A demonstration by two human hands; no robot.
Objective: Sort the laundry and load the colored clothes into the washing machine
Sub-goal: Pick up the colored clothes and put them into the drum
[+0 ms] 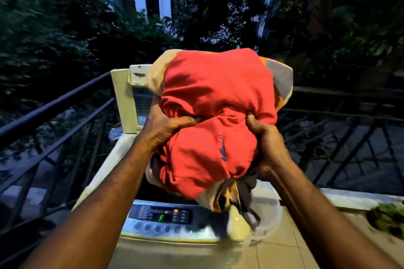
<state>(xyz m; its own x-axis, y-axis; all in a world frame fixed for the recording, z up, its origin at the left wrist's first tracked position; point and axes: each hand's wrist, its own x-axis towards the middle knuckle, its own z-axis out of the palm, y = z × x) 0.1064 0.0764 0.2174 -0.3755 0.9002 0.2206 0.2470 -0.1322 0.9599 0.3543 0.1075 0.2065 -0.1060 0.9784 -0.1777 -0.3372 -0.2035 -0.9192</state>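
A bundle of colored clothes (214,116) fills the middle of the view, wrapped in a red shirt with a small dark logo; tan, orange and grey cloth sticks out at its edges. My left hand (162,125) grips its left side and my right hand (265,142) grips its right side. The bundle hangs above the open top of a top-loading washing machine (122,148). The raised lid (124,98) stands behind it. The control panel (161,216) at the front shows a green lit display. The bundle hides the drum.
This is a balcony at dusk. A dark metal railing (56,102) runs along the left and continues behind on the right. A low ledge with a small plant (387,216) lies at the right. Tiled floor (282,253) shows beside the machine.
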